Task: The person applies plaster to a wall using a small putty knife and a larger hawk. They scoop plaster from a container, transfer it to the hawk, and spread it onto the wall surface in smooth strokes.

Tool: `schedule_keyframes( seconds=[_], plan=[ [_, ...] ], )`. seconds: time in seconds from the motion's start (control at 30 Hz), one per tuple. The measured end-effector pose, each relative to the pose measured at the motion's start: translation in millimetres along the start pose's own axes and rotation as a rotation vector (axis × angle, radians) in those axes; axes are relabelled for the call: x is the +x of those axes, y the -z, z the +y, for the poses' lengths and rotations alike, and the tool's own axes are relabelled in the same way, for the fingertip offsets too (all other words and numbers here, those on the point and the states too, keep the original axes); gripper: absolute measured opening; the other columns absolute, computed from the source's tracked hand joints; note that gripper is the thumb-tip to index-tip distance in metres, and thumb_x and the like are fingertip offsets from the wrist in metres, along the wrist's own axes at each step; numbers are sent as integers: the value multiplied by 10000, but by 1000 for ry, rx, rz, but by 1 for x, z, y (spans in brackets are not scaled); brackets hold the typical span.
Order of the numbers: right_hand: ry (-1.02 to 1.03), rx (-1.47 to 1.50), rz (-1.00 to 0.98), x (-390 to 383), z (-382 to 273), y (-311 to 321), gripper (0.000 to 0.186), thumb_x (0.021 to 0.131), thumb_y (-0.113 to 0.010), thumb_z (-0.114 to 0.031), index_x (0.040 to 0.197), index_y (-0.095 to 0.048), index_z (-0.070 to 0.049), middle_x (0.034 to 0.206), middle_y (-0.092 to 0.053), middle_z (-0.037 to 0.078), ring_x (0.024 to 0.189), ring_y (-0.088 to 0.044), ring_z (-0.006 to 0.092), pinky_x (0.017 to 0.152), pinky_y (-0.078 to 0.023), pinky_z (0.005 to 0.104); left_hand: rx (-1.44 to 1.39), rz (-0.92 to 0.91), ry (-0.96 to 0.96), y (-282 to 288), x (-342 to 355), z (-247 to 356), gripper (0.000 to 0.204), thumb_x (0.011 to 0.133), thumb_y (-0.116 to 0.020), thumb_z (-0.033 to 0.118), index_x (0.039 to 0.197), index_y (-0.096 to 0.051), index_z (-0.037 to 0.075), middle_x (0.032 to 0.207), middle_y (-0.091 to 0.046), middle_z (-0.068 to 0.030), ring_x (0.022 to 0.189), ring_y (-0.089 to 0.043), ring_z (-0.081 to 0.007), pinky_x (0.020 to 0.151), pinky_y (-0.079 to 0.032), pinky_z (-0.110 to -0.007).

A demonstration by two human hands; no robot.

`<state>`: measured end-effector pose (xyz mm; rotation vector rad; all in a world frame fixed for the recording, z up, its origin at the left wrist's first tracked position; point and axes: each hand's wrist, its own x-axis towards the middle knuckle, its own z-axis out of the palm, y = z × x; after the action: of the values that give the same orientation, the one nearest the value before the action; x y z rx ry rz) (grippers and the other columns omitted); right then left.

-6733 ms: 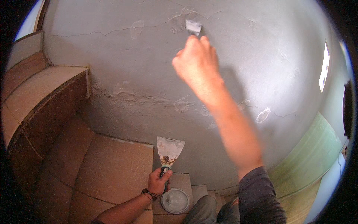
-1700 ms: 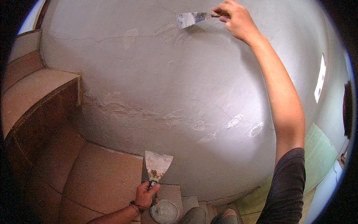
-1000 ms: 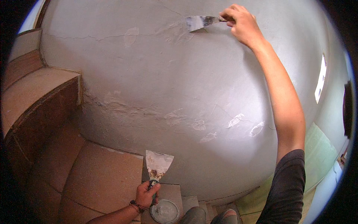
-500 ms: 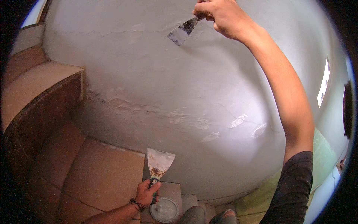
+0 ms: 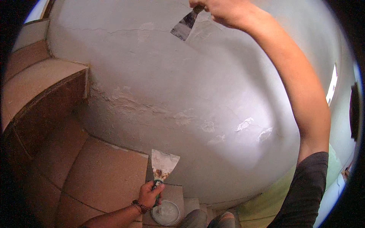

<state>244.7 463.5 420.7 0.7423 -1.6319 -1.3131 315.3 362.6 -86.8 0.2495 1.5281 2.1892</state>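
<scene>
My right hand (image 5: 228, 12), raised at the top of the view, is closed round the handle of a putty knife (image 5: 184, 26). Its dark blade lies against or very near the pale grey wall (image 5: 159, 68); I cannot tell if it touches. Low in the view, my left hand (image 5: 150, 193) grips a second, wider putty knife (image 5: 164, 163) with its blade pointing up. White paste and brown stains coat that blade. Just beside and below my left hand stands a round white tub (image 5: 166, 212), with whitish stuff inside.
Cracks and rough flaking patches (image 5: 133, 104) run across the wall, with white patches (image 5: 245, 124) at right. Brown tiled steps (image 5: 49, 81) rise at left above a tiled floor (image 5: 106, 171). Greenish sheeting (image 5: 266, 203) lies at lower right. My knees (image 5: 195, 218) show at the bottom.
My right hand and its putty knife have moved slightly up and left, and the forearm has swung a little right. My left hand keeps its hold, almost still.
</scene>
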Motion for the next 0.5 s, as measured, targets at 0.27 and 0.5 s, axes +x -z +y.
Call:
schedule_keyframes(
  seconds=[0.27,0.5],
  plan=[
    [-249,49,-77,-29,46,0,153,751,-618,-36,856,-664,-138,934,-579,34,977,-526,232,824,-385,427,-8,5,12,0,2,-2,203,890,-636,245,857,-578,54,619,-552,-22,428,-530,-125,379,-436,-279],
    [-215,62,-10,-30,20,-1,180,744,-623,-13,875,-664,-129,926,-584,41,976,-530,228,831,-390,422,23,6,22,0,1,0,199,895,-624,235,848,-571,49,618,-551,-33,425,-530,-134,373,-427,-288]
  ],
)
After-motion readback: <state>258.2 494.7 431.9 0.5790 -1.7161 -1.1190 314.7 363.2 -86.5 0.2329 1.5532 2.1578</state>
